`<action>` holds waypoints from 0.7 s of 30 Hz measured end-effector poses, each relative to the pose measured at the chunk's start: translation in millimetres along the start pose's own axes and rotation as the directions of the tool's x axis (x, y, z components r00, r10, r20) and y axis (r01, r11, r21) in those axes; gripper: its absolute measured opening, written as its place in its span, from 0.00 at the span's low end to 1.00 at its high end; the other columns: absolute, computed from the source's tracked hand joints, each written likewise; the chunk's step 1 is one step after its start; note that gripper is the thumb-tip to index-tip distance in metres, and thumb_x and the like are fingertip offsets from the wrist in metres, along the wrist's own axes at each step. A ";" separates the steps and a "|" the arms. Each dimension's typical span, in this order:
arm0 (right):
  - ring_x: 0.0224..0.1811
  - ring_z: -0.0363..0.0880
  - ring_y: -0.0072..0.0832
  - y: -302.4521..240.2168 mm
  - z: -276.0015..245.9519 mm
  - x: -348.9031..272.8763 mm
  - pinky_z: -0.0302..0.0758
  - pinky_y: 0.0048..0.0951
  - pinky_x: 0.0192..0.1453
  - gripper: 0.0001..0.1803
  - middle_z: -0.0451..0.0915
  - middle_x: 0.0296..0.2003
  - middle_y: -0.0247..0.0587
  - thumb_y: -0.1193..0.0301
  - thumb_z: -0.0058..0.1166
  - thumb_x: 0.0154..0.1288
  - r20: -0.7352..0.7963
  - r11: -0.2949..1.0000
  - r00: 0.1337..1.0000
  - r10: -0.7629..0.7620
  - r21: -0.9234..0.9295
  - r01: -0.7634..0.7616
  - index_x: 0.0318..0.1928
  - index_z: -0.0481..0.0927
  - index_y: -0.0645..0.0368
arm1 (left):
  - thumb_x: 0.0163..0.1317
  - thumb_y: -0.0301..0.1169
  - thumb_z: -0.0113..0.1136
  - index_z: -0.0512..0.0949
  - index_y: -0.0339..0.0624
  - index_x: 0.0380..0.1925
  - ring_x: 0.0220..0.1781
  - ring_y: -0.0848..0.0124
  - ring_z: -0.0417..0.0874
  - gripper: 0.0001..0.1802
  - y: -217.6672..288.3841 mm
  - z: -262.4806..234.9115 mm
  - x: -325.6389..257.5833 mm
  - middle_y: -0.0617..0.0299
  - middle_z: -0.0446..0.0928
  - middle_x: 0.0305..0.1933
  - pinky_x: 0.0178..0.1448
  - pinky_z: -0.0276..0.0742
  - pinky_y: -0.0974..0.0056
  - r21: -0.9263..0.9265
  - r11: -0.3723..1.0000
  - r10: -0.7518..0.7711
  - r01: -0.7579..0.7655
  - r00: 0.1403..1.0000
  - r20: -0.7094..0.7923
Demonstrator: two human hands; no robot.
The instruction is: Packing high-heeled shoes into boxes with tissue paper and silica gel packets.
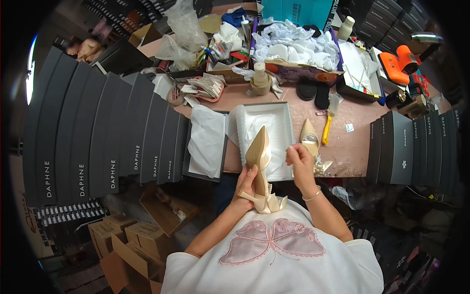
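Note:
My left hand (pixel 247 182) grips a cream pointed high-heel shoe (pixel 260 166) by its middle, sole up, toe pointing away from me, heel and bow near my chest. My right hand (pixel 299 161) hovers just right of the shoe with fingers curled, and whether it pinches something small I cannot tell. A second matching shoe (pixel 309 138) lies on the pink table (pixel 352 147) right of that hand. In front of the shoe stands an open white-lined shoe box (pixel 281 122) with tissue paper. Its dark lid (pixel 208 142) with white paper lies to the left.
Stacks of dark shoe boxes (pixel 98 142) stand at the left and more (pixel 416 147) at the right. A yellow-handled brush (pixel 329 117), a tape roll (pixel 259 78), a tray of white inserts (pixel 293 46) and an orange tool (pixel 399 63) crowd the table's back. Cardboard cartons (pixel 127 240) sit below left.

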State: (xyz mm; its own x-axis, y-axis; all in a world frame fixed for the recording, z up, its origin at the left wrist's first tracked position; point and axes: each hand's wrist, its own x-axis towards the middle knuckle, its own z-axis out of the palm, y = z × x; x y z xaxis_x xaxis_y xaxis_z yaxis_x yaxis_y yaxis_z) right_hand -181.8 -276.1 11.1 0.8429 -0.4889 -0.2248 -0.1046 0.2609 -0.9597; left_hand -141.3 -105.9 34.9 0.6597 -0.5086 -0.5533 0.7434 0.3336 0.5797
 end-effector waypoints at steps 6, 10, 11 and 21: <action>0.51 0.72 0.23 -13.8 -29.3 -22.8 0.73 0.26 0.51 0.24 0.71 0.49 0.38 0.71 0.55 0.63 0.393 0.996 0.915 0.089 -0.035 -0.082 0.58 0.66 0.60 | 0.59 0.50 0.60 0.73 0.48 0.39 0.27 0.70 0.78 0.19 19.9 -2.9 21.4 0.64 0.75 0.28 0.34 0.77 0.63 -0.178 0.967 0.152 -0.181 0.974 -0.168; 0.55 0.71 0.28 0.6 3.9 -44.3 0.77 0.30 0.52 0.31 0.66 0.58 0.40 0.72 0.62 0.57 0.547 0.876 0.765 0.339 0.112 -0.469 0.60 0.65 0.59 | 0.61 0.52 0.57 0.73 0.46 0.41 0.31 0.68 0.79 0.22 26.5 9.2 33.7 0.62 0.77 0.32 0.36 0.77 0.61 -0.150 0.944 0.287 -0.295 0.955 -0.071; 0.54 0.72 0.27 2.5 6.9 -43.2 0.76 0.30 0.51 0.27 0.67 0.56 0.39 0.72 0.63 0.57 0.522 0.860 0.763 0.381 0.103 -0.500 0.57 0.70 0.59 | 0.61 0.52 0.57 0.72 0.45 0.42 0.32 0.67 0.79 0.23 27.9 9.1 35.0 0.61 0.77 0.32 0.38 0.78 0.61 -0.146 0.943 0.298 -0.299 0.954 -0.027; 0.49 0.75 0.45 -78.1 12.2 -50.3 0.75 0.38 0.51 0.35 0.71 0.53 0.49 0.70 0.72 0.43 0.658 0.521 0.631 -0.412 -0.397 0.755 0.54 0.72 0.58 | 0.70 0.40 0.45 0.66 0.34 0.54 0.42 0.68 0.79 0.21 30.5 -14.9 28.4 0.58 0.76 0.32 0.49 0.75 0.64 0.032 0.991 0.135 -0.132 0.986 -0.102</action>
State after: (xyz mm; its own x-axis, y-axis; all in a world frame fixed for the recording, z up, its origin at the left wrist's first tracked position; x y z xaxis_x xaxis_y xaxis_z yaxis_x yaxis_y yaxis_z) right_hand -209.6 -261.8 99.4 0.9217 0.1316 0.3649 0.3723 -0.5640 -0.7371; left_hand -98.2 -98.3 28.0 0.7616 -0.3756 -0.5281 0.6458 0.3722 0.6666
